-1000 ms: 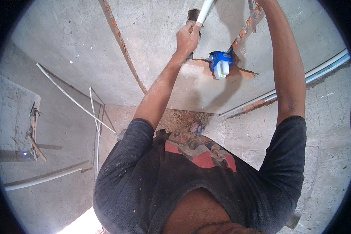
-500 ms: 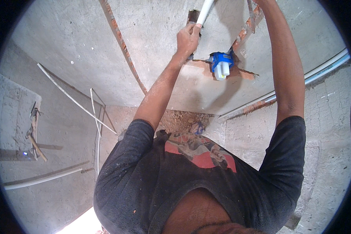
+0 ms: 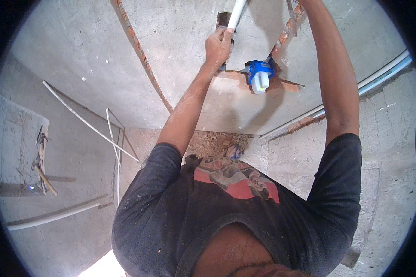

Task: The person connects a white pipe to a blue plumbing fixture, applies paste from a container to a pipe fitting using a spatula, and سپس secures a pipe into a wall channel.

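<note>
My left hand [image 3: 218,46] is closed around the lower end of a white plastic pipe [image 3: 236,17], which runs up past the top edge of the view. Behind it, a rectangular hole [image 3: 223,19] is cut into the grey plastered wall. Raised to the top edge, my right forearm [image 3: 335,69] ends at the wrist; the fingers of that hand are cut off. Close to it, a thin grey rod [image 3: 292,21] slants across a cut channel [image 3: 282,39]. A blue valve body with white covers [image 3: 260,76] sits in a broken-out recess below the hands.
A long chased groove [image 3: 141,53] crosses the wall at left. White pipes [image 3: 78,108] lean in the left corner, and a hammer [image 3: 45,180] lies on a ledge. White and blue pipes [image 3: 383,81] run along the right wall. Rubble [image 3: 212,144] covers the floor below.
The view has shifted slightly, so the wall, valve and hands sit a little further left. My left hand keeps its hold on the pipe.
</note>
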`<state>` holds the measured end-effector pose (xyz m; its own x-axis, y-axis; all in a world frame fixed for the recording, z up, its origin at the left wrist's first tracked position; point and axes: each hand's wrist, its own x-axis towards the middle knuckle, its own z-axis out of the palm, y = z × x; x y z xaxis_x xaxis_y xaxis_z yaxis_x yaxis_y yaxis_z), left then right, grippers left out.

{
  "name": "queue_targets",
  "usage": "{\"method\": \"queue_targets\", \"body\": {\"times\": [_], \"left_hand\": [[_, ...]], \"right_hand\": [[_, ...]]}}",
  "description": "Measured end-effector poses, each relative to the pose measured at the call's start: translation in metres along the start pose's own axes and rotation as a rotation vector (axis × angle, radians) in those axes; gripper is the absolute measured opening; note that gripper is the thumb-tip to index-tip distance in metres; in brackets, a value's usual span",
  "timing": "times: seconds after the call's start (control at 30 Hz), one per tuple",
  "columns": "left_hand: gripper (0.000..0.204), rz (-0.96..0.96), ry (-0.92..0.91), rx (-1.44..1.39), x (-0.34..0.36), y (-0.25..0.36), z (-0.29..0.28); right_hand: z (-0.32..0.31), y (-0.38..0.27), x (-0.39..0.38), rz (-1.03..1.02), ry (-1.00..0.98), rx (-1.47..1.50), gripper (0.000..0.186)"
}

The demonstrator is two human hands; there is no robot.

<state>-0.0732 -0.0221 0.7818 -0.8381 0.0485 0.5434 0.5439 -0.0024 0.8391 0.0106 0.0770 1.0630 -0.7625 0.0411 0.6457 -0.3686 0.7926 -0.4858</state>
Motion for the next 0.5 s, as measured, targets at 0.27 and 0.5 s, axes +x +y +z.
{"method": "queue_targets", "body": {"times": [0.27,0.5], "left_hand": [[0.035,0.029,-0.004,0.026,0.004,-0.009,0.002],[0.036,0.016,-0.005,0.026,0.001,-0.002,0.000]], "right_hand": [[0.002,0.000,-0.002,0.023,0.029,0.041,0.066],[0.003,0.001,0.000,0.035,0.009,0.038,0.066]]}}
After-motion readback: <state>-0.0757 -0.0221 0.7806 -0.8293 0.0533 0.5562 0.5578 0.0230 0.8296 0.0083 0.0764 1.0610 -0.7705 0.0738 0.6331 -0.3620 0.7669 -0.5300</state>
